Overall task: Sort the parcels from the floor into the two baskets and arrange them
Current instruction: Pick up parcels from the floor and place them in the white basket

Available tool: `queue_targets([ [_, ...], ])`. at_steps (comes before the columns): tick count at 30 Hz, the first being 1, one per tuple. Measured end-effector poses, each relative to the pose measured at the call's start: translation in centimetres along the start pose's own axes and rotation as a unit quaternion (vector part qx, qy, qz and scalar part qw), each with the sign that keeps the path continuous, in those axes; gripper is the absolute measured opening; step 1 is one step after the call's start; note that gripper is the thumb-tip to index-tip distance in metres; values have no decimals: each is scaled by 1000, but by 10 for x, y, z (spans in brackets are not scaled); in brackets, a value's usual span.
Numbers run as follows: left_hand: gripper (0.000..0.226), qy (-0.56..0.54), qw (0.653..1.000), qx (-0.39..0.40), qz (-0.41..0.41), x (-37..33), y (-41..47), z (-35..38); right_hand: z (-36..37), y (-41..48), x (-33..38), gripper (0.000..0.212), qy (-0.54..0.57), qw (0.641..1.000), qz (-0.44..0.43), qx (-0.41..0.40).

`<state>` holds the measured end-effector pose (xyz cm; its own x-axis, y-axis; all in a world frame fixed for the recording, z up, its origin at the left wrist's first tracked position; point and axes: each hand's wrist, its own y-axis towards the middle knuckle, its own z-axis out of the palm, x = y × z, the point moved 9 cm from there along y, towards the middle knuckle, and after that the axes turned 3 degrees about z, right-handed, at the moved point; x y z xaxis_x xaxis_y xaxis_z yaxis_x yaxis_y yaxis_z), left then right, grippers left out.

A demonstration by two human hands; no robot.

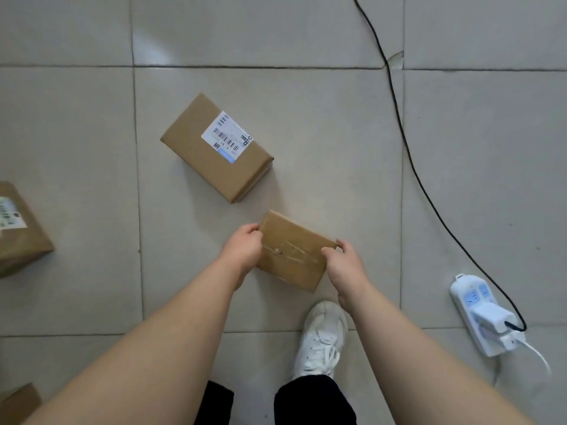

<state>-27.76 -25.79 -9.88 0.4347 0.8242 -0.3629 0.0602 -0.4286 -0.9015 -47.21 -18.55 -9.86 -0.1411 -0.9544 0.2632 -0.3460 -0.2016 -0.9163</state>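
Parcel (293,251): small, flat brown cardboard, taped top; left hand (244,248), right hand (345,265) fingers clamped on opposite ends.

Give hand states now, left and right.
Left hand: holding the small parcel, left edge.
Right hand: holding the same parcel, right edge.

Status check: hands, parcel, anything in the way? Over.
Gripping: left hand and right hand hold small parcel by opposite edges. Just beyond, labelled parcel, apart. Off right, black cable and power strip, clear of hands.

Brown parcels (293,251), grey floor (337,124)
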Motion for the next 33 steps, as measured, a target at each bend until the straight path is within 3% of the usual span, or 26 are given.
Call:
queue_targets([
  [10,35,-57,995,-68,36,-75,-70,-80,1,-70,83,57,54,995,-33,78],
  [16,24,-115,980,-127,96,-129,-81,-139,32,-96,141,37,27,992,-64,110],
  [20,28,-96,984,-111,105,-147,-49,-159,65,-87,163,17,21,987,-73,141],
  [27,28,-76,989,-54,111,-160,23,-184,113,-47,177,19,74,984,-102,125],
  [29,53,-55,992,-26,114,-157,39,-186,121,-42,172,55,101,983,-104,114],
  [31,42,-41,992,14,117,-153,50,-183,130,-36,162,86,151,978,-80,120],
  [33,29,-39,990,66,116,-151,61,-175,140,-30,160,69,181,970,-79,140],
])
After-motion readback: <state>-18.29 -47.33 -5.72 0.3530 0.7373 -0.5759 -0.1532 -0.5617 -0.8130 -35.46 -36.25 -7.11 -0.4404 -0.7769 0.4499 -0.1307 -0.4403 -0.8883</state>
